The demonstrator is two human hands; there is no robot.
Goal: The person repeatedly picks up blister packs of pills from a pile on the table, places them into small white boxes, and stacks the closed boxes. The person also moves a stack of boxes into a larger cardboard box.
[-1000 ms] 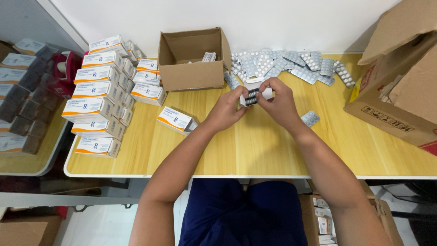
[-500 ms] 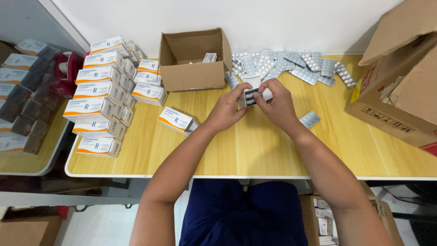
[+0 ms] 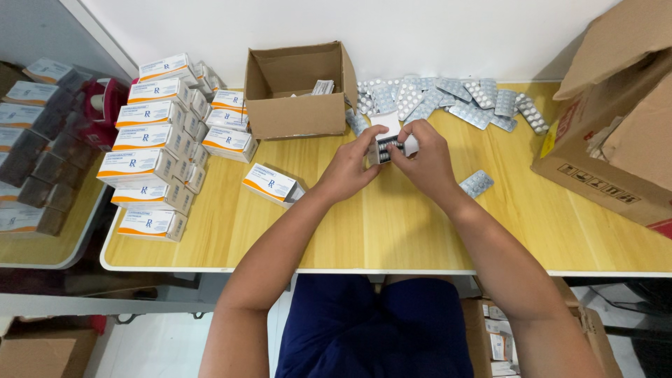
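Note:
Both my hands meet over the middle of the wooden table (image 3: 392, 231). My left hand (image 3: 348, 168) and my right hand (image 3: 425, 158) together grip a small white medicine box (image 3: 389, 143) with its end open; silver blister strips show inside the opening. One loose blister strip (image 3: 477, 183) lies just right of my right wrist. A single white-and-orange medicine box (image 3: 271, 183) lies to the left of my left hand.
Stacks of white-and-orange boxes (image 3: 157, 150) fill the table's left side. An open brown carton (image 3: 297, 91) stands at the back, a heap of blister strips (image 3: 448, 98) beside it. A large cardboard box (image 3: 616, 119) sits at the right. A side table (image 3: 49, 245) with more boxes stands left.
My hands stay in place over the table; the fingers have shifted slightly on the small box, and the blister strips sit a little deeper in its open end.

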